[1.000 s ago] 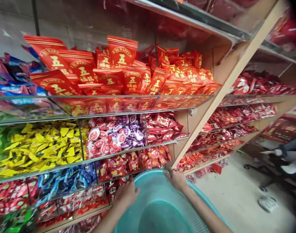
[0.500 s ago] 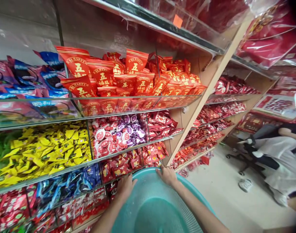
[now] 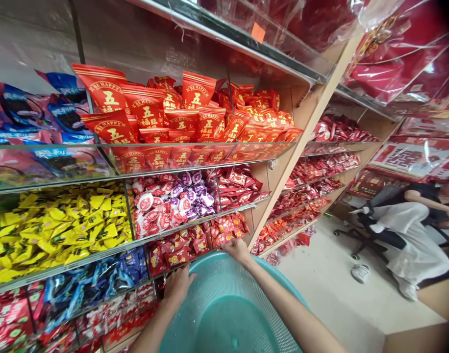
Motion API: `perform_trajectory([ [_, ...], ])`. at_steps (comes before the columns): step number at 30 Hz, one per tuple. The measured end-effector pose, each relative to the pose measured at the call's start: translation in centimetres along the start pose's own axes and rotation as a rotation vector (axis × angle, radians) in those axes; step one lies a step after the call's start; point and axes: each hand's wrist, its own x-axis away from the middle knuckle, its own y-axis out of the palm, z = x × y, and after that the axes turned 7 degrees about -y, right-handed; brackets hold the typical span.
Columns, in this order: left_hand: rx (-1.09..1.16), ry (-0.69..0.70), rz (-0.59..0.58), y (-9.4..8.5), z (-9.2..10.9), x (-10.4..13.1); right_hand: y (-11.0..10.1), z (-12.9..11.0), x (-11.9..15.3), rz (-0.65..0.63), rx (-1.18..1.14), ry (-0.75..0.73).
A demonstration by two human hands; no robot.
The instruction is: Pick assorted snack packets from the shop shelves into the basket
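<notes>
A teal plastic basket [image 3: 215,278] with finely slotted walls stands low in front of me, close against the candy shelves; nothing lies in the part that shows. My left hand [image 3: 178,284] is closed at its far left rim, thumb toward the inside and the other fingers mostly hidden. Along the far rim, to the right, my right hand [image 3: 239,251] is closed with bent fingers, their tips partly out of sight. Just beyond it are red candy packets [image 3: 227,228] in a low bin. Red packets with orange prints [image 3: 180,250] lie behind my left hand.
Yellow-wrapped candies [image 3: 73,220], red and purple round candies [image 3: 184,196] and large red snack bags [image 3: 151,110] fill glass-fronted shelves. A wooden upright [image 3: 283,181] divides the racks. At right, a person in white trousers [image 3: 411,235] sits near a shoe [image 3: 360,273] on the floor.
My right hand has shifted slightly left and up along the far rim, toward the red packets. My left hand stays at the rim. The view has turned a little to the right.
</notes>
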Motion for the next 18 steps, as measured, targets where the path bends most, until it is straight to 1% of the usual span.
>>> perform_trajectory([
  [2, 0.005, -0.011, -0.003, -0.2, 0.0, 0.2, 0.5, 0.2, -0.4, 0.005, -0.105, -0.006],
  [4, 0.009, -0.025, -0.009, -0.2, 0.2, 0.2, 0.4, 0.3, -0.8, -0.007, -0.205, -0.02],
  [10, 0.015, -0.057, 0.006, 0.4, 0.9, -0.2, -0.6, -0.4, -1.3, -0.122, -0.444, -0.067],
  [14, 0.02, -0.085, -0.023, 0.8, 1.1, -0.6, -1.2, -1.2, -1.7, -0.166, -0.546, -0.057],
  [17, 0.035, -0.083, -0.051, 0.6, 1.4, -0.5, -2.0, -1.4, -2.2, -0.184, -0.611, -0.037],
  [18, 0.048, -0.109, -0.075, 0.5, 1.4, -0.5, -2.3, -1.5, -2.3, -0.195, -0.633, -0.026],
])
